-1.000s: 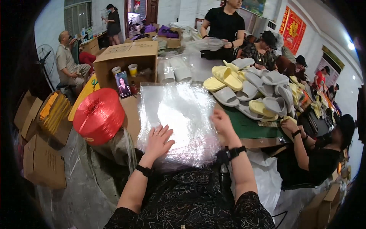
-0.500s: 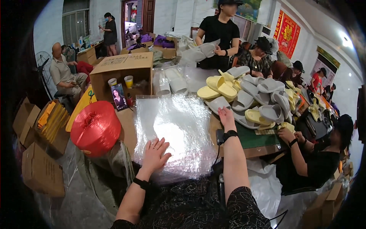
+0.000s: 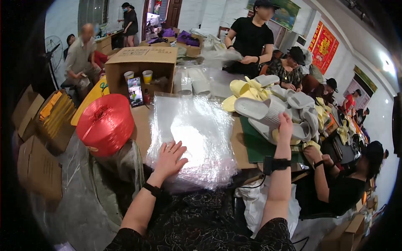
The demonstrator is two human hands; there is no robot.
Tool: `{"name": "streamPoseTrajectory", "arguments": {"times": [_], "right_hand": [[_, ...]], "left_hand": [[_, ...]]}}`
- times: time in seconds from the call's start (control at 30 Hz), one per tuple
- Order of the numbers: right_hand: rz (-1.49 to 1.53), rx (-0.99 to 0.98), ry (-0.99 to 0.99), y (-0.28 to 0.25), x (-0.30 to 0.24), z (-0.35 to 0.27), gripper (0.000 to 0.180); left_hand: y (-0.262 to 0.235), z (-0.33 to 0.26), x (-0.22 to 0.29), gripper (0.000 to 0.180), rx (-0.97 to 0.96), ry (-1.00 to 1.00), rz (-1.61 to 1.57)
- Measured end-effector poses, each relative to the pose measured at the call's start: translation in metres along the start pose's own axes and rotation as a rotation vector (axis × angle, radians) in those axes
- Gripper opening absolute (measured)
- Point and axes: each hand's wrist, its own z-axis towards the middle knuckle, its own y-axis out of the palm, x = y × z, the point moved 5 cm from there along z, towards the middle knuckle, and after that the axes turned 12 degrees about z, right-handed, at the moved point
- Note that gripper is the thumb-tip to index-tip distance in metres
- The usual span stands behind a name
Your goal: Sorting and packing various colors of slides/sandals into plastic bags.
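Two bare hands work at the table: the left hand (image 3: 171,157) lies open and flat on a stack of clear plastic bags (image 3: 192,138), while the right hand (image 3: 285,124) reaches with fingers extended onto a grey foam slipper (image 3: 261,109) in the pile just beside the stack.

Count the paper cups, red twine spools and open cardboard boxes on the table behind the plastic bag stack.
Paper cups: 2
Red twine spool: 1
Open cardboard box: 1
Total: 4
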Motion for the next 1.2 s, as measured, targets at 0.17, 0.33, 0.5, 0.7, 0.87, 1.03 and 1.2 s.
{"name": "streamPoseTrajectory", "arguments": {"times": [0.17, 0.33, 0.5, 0.7, 0.87, 1.03, 1.2], "right_hand": [[-0.061, -0.173, -0.009, 0.057, -0.052, -0.040, 0.015], [0.044, -0.458, 0.049, 0.101, -0.067, -0.079, 0.012], [-0.076, -0.684, 0.144, 0.152, -0.049, -0.126, 0.016], [-0.285, -0.746, 0.201, 0.180, 0.023, -0.132, 0.022], [-0.532, -0.735, 0.046, 0.181, 0.068, -0.098, 0.029], [-0.778, -0.737, 0.006, 0.185, 0.092, -0.103, 0.026], [-0.759, -0.794, -0.391, 0.170, 0.068, -0.161, 0.028]], "left_hand": [[0.000, -0.004, -0.001, 0.054, -0.035, -0.028, 0.023], [0.002, -0.002, 0.002, 0.054, -0.042, -0.030, 0.017], [0.008, 0.002, -0.003, 0.060, -0.105, -0.008, 0.189], [0.024, -0.003, -0.017, 0.062, -0.104, -0.060, 0.007], [0.021, -0.001, -0.011, 0.057, -0.071, -0.008, 0.069], [0.020, -0.002, -0.011, 0.056, -0.043, 0.009, 0.089], [0.024, -0.003, -0.012, 0.055, -0.051, 0.009, 0.115]]}}
